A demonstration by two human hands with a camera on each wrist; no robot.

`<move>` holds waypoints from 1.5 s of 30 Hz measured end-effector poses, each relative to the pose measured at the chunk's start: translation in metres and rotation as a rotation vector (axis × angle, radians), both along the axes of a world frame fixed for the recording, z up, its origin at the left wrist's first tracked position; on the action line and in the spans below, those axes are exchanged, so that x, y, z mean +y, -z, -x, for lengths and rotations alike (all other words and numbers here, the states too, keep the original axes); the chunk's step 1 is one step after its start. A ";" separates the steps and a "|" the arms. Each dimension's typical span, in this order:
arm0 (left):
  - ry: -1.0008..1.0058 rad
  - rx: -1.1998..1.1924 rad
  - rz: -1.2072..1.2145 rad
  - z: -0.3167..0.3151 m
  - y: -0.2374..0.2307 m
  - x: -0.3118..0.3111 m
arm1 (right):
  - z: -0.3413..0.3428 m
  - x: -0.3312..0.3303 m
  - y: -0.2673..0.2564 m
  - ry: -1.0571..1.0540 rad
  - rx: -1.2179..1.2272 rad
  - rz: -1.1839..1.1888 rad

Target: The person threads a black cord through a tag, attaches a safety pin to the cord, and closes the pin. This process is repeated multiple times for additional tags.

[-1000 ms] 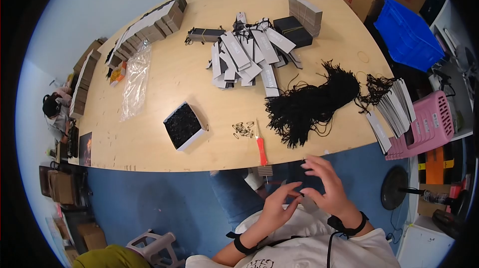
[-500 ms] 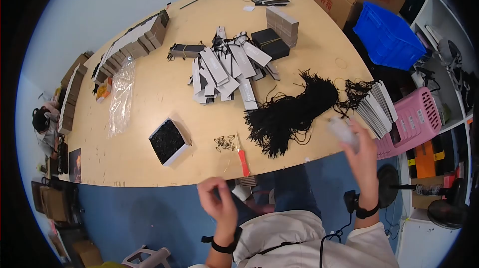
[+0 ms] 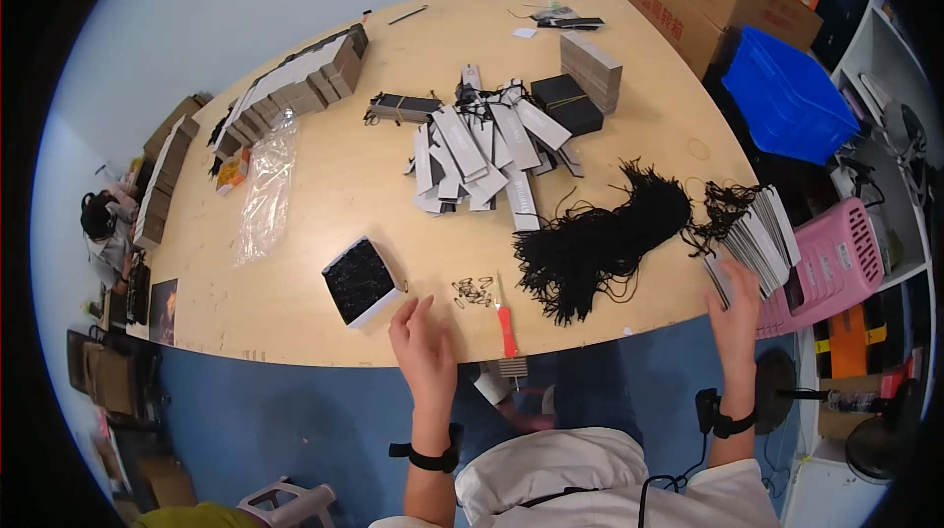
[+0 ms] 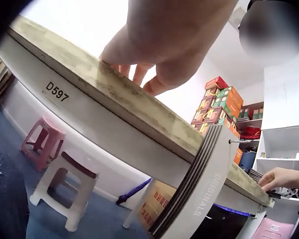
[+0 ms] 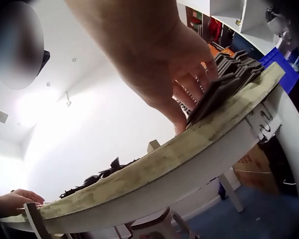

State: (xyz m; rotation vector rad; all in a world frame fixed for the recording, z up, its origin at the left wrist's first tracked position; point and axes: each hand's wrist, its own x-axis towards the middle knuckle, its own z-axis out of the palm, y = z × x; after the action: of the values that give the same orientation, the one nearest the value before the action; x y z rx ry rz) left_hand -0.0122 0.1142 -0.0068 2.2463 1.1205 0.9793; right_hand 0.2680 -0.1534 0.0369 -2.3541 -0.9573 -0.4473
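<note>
My left hand (image 3: 425,349) reaches over the table's front edge with loosely bent fingers and nothing in them. It is beside an open white box (image 3: 385,307) of small black pieces and a few small pins (image 3: 473,292). My right hand (image 3: 736,317) holds a narrow grey-white hang tag (image 3: 719,282) by the front of a fanned row of hang tags (image 3: 767,238) at the table's right side. In the right wrist view, the thumb and fingers close around the dark edge of the front tags (image 5: 214,97).
A red-handled tool (image 3: 506,331) lies by the pins. Tangled black cords (image 3: 610,243) lie mid-right, with a heap of hang tags (image 3: 482,149) behind. A pink basket (image 3: 836,263) and a blue crate (image 3: 792,95) stand off the right side. A board lettered ORIGINALS (image 4: 202,194) overlaps the table edge.
My hands were together before my body, then parted. The right hand moved right with a blurred pale thing to the tag row. The left hand moved left and forward over the table.
</note>
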 end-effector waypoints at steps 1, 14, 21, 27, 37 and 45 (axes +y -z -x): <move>-0.012 0.015 -0.011 -0.001 0.000 0.001 | 0.007 0.008 0.004 -0.008 0.003 -0.002; -0.021 0.032 0.002 -0.006 0.002 0.007 | 0.057 0.077 0.027 -0.248 0.473 -0.030; -0.018 0.053 -0.033 -0.009 0.000 0.006 | 0.041 0.044 0.009 -0.271 0.403 0.041; 0.039 0.000 0.007 -0.015 -0.001 0.007 | 0.050 0.046 -0.016 -0.160 0.245 0.200; 0.039 -0.010 0.051 -0.015 -0.004 0.007 | 0.052 0.073 0.023 -0.310 0.323 0.069; 0.041 0.035 0.008 -0.023 -0.002 0.008 | 0.052 0.076 0.017 -0.320 0.380 0.037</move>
State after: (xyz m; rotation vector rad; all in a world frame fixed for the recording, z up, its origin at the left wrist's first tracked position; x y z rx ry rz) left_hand 0.0103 0.1218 -0.0045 2.2794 1.0867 0.9213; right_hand 0.2163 -0.0777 0.0202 -2.1528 -1.1299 0.1395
